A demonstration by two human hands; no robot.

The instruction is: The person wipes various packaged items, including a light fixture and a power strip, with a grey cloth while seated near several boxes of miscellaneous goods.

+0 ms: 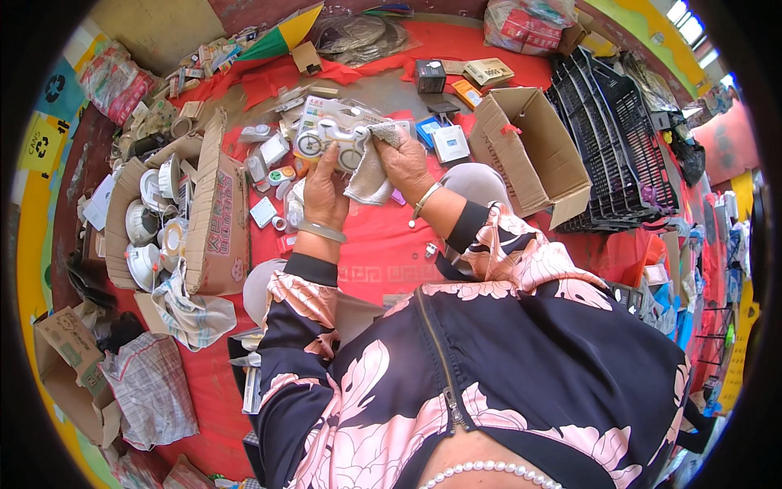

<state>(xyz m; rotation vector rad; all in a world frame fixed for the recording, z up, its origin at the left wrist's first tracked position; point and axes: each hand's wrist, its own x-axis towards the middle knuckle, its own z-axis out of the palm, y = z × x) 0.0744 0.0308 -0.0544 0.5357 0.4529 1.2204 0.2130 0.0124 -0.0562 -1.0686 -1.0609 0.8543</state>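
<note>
My left hand [327, 196] grips the lower left edge of a blister pack [332, 130], thumb on its front. The pack has a clear plastic front over a card, with white, bicycle-like round shapes showing. My right hand [409, 169] is closed on a grey cloth [371, 173], which lies against the pack's right side and hangs below it. The cloth hides part of the pack. Just right of that hand is a white square box [450, 144]. Left of my left hand lie small white and coloured packaged items [273, 151] on red cloth.
A cardboard box [220, 220] of round white lamp-like fittings [142, 222] stands at left. On the right are an open cardboard box [529, 155] and a black plastic crate [607, 151]. A checked bag [151, 387] sits lower left. Bags and flattened packaging line the far edge.
</note>
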